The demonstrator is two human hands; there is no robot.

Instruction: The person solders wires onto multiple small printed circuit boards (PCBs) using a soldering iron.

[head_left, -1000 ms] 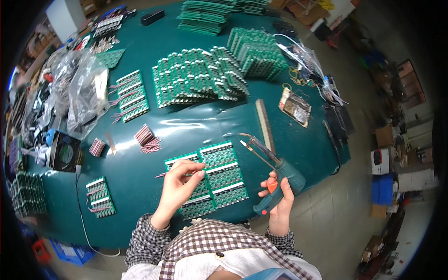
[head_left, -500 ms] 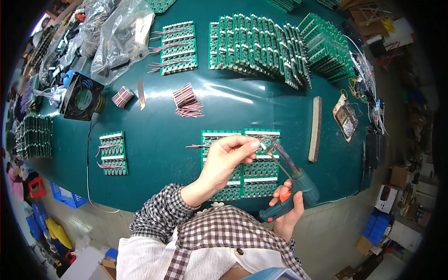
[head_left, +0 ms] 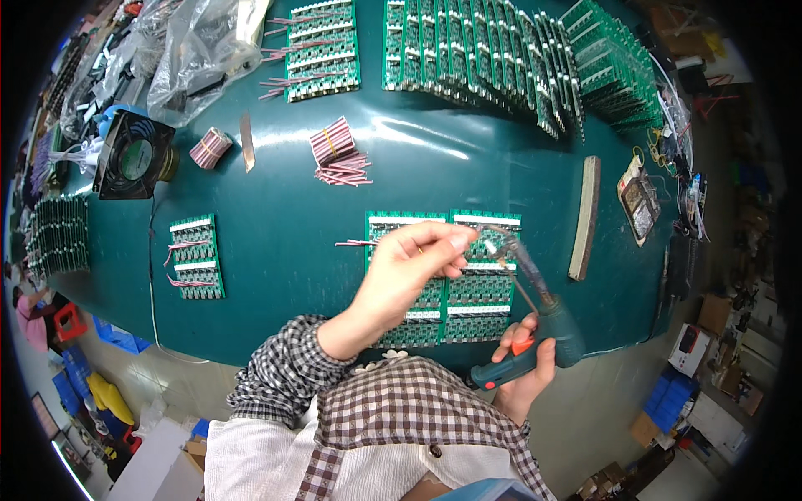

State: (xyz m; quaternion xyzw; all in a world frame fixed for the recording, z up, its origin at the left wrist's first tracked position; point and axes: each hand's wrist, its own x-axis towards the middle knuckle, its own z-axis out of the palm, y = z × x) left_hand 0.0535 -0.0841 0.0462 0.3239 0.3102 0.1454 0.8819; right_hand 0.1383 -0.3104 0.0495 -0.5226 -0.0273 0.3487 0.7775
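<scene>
On the tabletop [head_left: 276,250], a small fan [head_left: 134,157] sits near the left edge, likely to pull fumes away. By the near edge, the left hand [head_left: 409,271] pinches a pink wire [head_left: 359,244] over the green circuit boards [head_left: 443,275], fingers closed, steadying it for the joint. The right hand [head_left: 522,367] wraps shut around a soldering gun [head_left: 539,321], its tip aimed at the boards.

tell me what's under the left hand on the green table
Under the left hand lies a panel of green circuit boards on the table, with thin pink wires reaching out to its left. The hand and wrist cover the panel's middle left, so that part cannot be seen.
</scene>
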